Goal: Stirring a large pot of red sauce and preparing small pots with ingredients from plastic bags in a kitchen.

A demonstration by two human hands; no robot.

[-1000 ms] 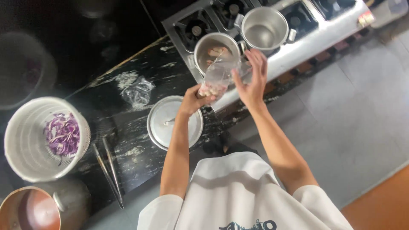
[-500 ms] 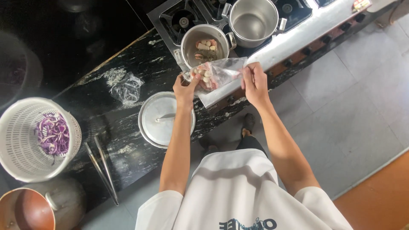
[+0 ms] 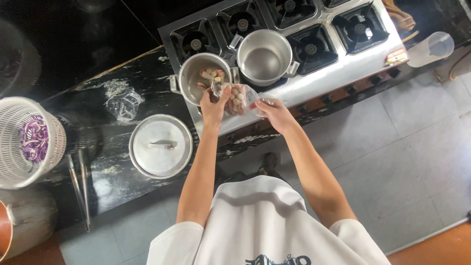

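Head view, both arms stretched forward, left hand (image 3: 214, 101) and right hand (image 3: 274, 111) pinching clear bag (image 3: 239, 98) of pale pieces, tilted over left pot (image 3: 202, 78), two pots, one lid (image 3: 160, 145), one colander (image 3: 27, 142).

both arms stretched forward, left hand (image 3: 214, 104) raised with fingers pinched, right hand (image 3: 275, 111) alongside, fingers curled closed

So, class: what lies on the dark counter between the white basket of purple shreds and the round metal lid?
In the head view, a pair of metal tongs lies on the counter between the white basket and the lid.
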